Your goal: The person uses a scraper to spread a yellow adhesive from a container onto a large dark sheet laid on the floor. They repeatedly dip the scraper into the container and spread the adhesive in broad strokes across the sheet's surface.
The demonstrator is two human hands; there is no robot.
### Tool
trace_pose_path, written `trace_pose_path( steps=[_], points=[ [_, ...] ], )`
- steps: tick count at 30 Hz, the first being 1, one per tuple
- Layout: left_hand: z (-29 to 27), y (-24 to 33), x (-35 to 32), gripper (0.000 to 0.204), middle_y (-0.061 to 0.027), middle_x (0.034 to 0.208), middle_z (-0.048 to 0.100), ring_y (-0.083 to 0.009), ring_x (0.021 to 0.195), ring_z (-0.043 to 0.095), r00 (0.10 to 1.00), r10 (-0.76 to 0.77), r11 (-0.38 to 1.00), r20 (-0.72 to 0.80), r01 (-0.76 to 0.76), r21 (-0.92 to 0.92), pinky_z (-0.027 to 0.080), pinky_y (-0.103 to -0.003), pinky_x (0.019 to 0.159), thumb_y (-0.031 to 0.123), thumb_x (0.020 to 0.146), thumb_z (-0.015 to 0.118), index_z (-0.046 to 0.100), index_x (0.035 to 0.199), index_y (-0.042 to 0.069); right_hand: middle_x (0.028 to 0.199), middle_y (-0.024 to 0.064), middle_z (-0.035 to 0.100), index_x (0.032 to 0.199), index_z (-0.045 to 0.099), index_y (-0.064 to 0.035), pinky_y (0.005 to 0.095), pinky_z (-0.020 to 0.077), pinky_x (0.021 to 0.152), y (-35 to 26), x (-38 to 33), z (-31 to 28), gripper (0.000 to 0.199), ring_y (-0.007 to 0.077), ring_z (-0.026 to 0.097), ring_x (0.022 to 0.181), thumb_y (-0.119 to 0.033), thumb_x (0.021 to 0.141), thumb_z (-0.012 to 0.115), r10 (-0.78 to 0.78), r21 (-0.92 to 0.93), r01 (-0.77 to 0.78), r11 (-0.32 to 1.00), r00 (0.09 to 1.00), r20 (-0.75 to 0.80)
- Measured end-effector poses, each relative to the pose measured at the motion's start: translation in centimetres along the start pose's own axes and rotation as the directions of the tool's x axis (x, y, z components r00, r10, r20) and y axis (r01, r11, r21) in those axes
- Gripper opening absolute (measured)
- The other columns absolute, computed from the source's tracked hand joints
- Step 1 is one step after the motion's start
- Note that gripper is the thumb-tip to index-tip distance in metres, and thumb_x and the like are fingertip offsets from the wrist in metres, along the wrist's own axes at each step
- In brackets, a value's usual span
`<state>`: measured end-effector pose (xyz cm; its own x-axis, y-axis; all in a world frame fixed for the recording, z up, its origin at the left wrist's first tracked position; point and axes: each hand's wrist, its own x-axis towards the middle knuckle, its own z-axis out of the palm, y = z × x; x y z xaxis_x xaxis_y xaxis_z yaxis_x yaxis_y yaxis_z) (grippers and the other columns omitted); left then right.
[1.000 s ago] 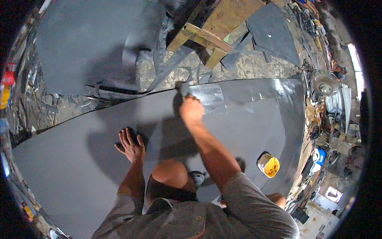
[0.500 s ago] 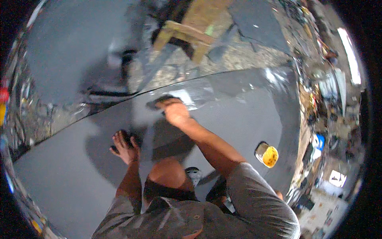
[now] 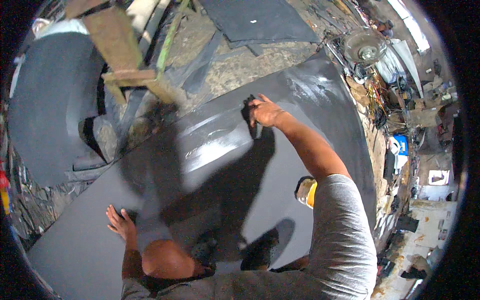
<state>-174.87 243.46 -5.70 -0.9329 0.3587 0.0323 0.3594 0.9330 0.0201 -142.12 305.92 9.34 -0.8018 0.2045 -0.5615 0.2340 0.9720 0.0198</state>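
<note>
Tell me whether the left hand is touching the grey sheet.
Touching. The head view shows the left hand pressed flat, fingers spread, on the grey sheet, with no gap beneath the palm.

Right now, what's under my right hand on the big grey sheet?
The right hand presses a dark cloth or pad onto the grey sheet, beside a wet, shiny streak. The hand covers most of the pad.

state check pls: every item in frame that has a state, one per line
grey sheet: lying flat on the floor, wet glossy streaks near its far edge
dark pad: gripped, pressed on the sheet
right hand: closed on the dark pad, arm stretched out
left hand: open, fingers spread, flat on the sheet
yellow can: standing on the sheet, partly hidden by the right arm
fan: cannot tell whether it is running
</note>
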Motion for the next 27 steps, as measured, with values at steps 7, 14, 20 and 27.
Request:
trace_pose_path(
  steps=[7,14,20,27],
  points=[
    [-7.0,10.6,-2.0,0.074,-0.0152,0.14,0.053,-0.0361,0.13,0.046,0.98,0.188,0.971,0.067,-0.175,-0.166,0.031,-0.057,0.108,0.056,0.087,0.065,0.049,0.14,0.007,0.129,0.0012,0.064,0.107,0.074,-0.0378,0.0568,0.022,0.118,12.5,-10.5,8.9,0.034,0.0266,0.044,0.135,-0.017,0.082,0.067,0.283,0.106,-0.28,0.954,0.959,-0.022],
    [-12.8,39.0,-7.7,0.091,-0.0238,0.146,0.042,-0.0398,0.135,0.041,0.055,0.98,0.164,0.189,-0.763,-0.625,0.034,-0.048,0.113,0.042,0.08,0.078,0.034,0.149,0.003,0.118,0.0002,0.068,0.111,0.074,-0.0397,0.0525,0.0232,0.119,13.4,-24.3,18.6,0.048,0.0265,0.049,0.128,-0.007,0.082,0.056,0.626,0.203,-0.648,0.734,0.762,0.168],
    [-10.6,54.4,-22.1,0.126,-0.0239,0.159,0.021,-0.04,0.146,0.026,-0.451,0.893,-0.253,-0.003,-0.495,-0.831,0.024,-0.044,0.121,0.036,0.064,0.09,0.009,0.156,0.003,0.115,0.0079,0.069,0.108,0.075,-0.04,0.049,0.0306,0.116,5.8,-40.5,30.5,0.046,0.0301,0.055,0.121,-0.006,0.081,0.059,0.791,0.38,-0.823,0.423,0.54,0.288],
    [-7.2,56.9,-33.5,0.124,-0.0223,0.151,0.033,-0.0389,0.143,0.032,-0.268,0.962,-0.163,-0.061,-0.377,-0.912,0.026,-0.041,0.12,0.023,0.058,0.093,0.015,0.153,0.002,0.12,0.0027,0.07,0.11,0.076,-0.0363,0.045,0.0362,0.11,-8.5,-53.1,38.2,0.054,0.0305,0.058,0.119,0.002,0.075,0.061,0.88,0.554,-0.832,0.007,0.268,0.392]
  ],
)
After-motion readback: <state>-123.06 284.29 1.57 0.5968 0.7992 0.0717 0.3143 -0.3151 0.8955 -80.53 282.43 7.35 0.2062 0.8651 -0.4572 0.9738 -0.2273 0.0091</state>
